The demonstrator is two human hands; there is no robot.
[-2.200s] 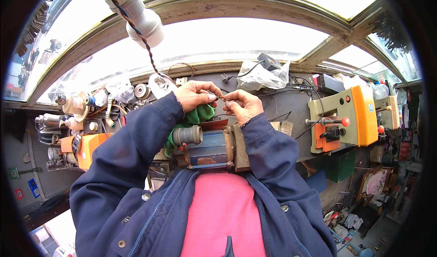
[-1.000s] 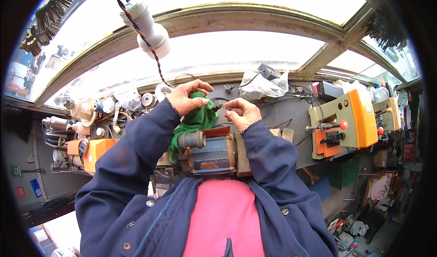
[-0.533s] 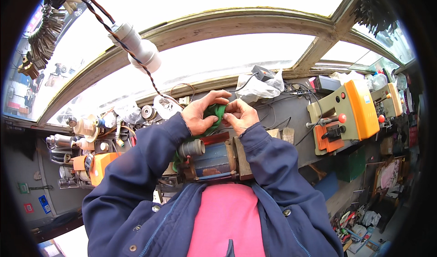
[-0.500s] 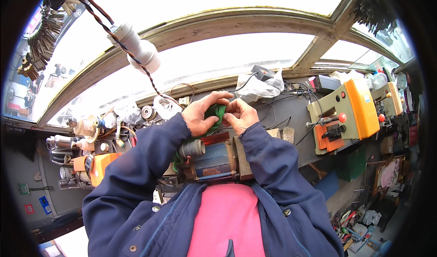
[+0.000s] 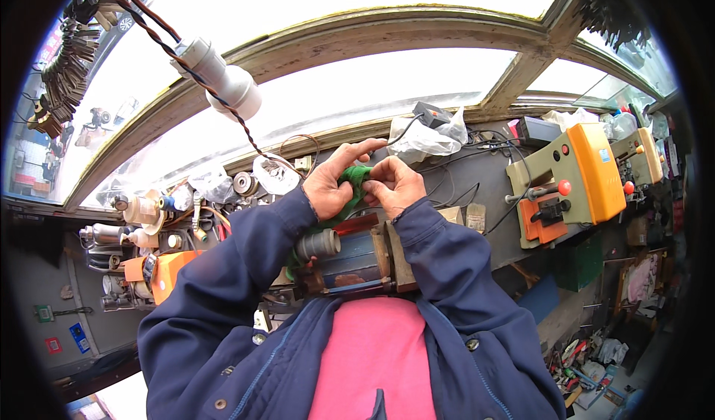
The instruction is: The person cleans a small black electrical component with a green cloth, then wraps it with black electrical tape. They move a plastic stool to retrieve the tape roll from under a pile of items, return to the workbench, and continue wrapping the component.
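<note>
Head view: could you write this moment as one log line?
left hand: holding bunched green cloth; right hand: at its right edge, grip unclear; nearer body: blue rounded metal housing; bench right: orange-and-beige boxy machine

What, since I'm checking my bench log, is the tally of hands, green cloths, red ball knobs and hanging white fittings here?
Hands: 2, left hand and right hand
Green cloth: 1
Red ball knobs: 2
White fitting: 1
Total: 6
</note>
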